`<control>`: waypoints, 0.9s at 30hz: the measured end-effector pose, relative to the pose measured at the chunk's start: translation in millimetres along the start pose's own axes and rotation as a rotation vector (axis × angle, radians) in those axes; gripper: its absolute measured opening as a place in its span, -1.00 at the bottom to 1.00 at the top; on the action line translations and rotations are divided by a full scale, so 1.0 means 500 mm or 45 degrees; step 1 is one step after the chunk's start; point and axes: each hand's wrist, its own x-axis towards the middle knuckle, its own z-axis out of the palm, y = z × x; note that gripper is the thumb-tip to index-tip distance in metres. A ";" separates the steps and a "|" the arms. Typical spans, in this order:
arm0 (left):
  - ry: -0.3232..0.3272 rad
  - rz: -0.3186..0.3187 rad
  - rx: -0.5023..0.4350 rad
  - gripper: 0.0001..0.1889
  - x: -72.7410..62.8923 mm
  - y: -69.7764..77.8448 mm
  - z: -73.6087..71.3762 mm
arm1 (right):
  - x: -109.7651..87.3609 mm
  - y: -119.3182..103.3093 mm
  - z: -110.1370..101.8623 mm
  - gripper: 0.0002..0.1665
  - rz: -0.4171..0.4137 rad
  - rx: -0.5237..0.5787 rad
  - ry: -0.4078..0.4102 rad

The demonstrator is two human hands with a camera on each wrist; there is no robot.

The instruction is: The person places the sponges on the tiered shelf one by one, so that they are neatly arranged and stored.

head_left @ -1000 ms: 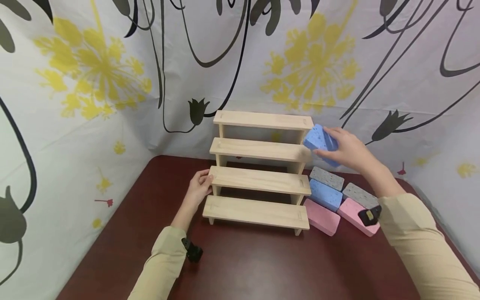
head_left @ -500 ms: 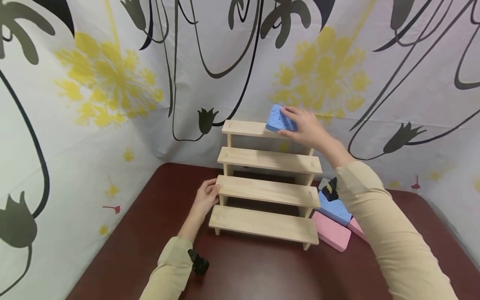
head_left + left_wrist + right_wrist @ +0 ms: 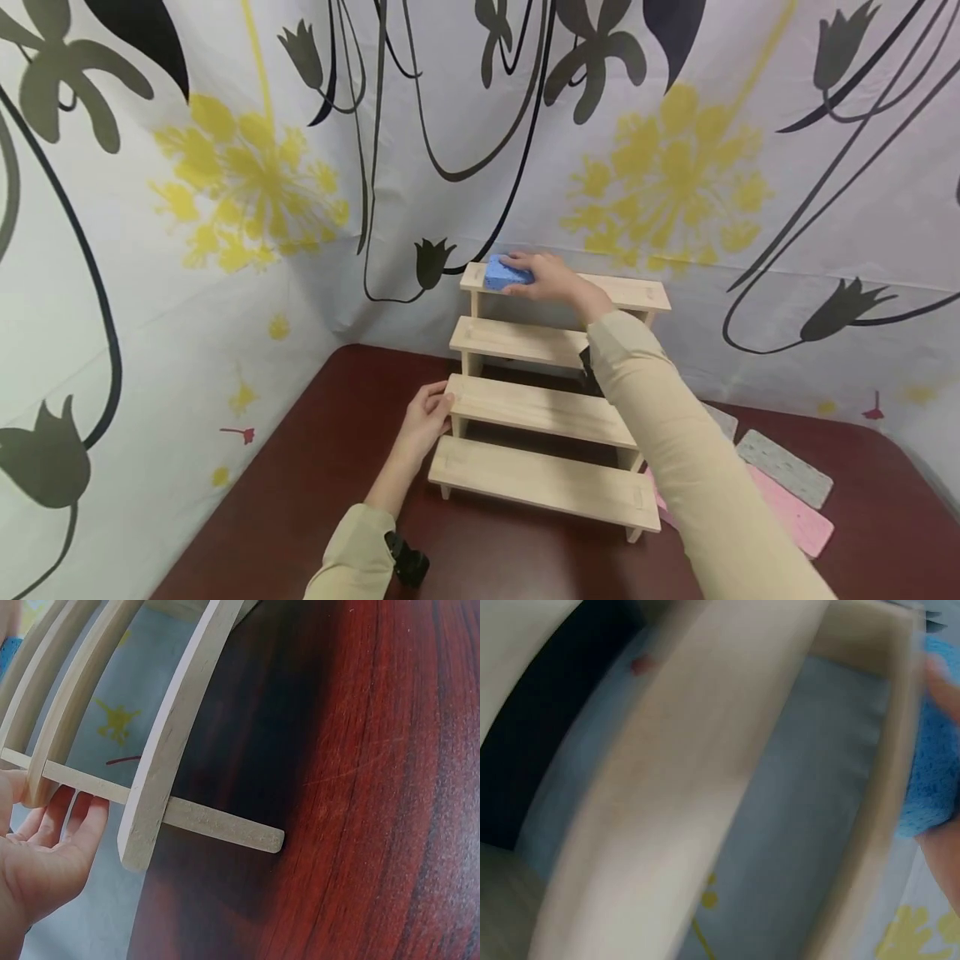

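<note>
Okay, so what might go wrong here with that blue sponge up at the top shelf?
The right hand holds the blue sponge at the top shelf of the wooden stand. That shelf is narrow, so the sponge might overhang or slip off an edge.

The right sleeve reaches across the lower shelves; brushing them could jolt the stand.

The left hand grips a lower shelf's left end, so a tug there could shift everything.

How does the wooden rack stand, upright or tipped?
Upright: the wooden rack has its front feet on the table, all four shelves facing up.
</note>
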 end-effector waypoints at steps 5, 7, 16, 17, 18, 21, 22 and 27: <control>0.019 0.029 0.000 -0.59 -0.005 0.009 0.001 | 0.002 0.000 0.016 -0.25 0.009 -0.004 0.017; 0.013 0.029 -0.002 -0.60 -0.005 0.011 0.003 | 0.003 0.001 0.016 -0.25 0.013 -0.031 0.006; -0.004 0.017 0.033 -0.59 -0.007 0.001 0.007 | -0.019 -0.013 0.035 -0.28 0.077 -0.285 0.086; -0.003 0.013 0.033 -0.59 -0.006 0.001 0.007 | -0.024 -0.020 0.036 -0.29 0.080 -0.323 0.133; -0.005 0.009 0.031 -0.59 -0.004 0.002 0.006 | -0.031 -0.026 0.038 -0.31 0.087 -0.354 0.183; -0.007 0.001 0.031 -0.58 0.001 0.005 0.006 | -0.062 -0.036 0.044 -0.31 0.096 -0.334 0.365; -0.007 -0.011 0.020 -0.58 0.002 0.006 0.006 | -0.077 -0.034 0.047 -0.30 0.092 -0.302 0.415; -0.019 -0.025 0.015 -0.57 0.007 0.010 0.004 | -0.173 0.001 0.044 -0.23 0.103 -0.126 0.585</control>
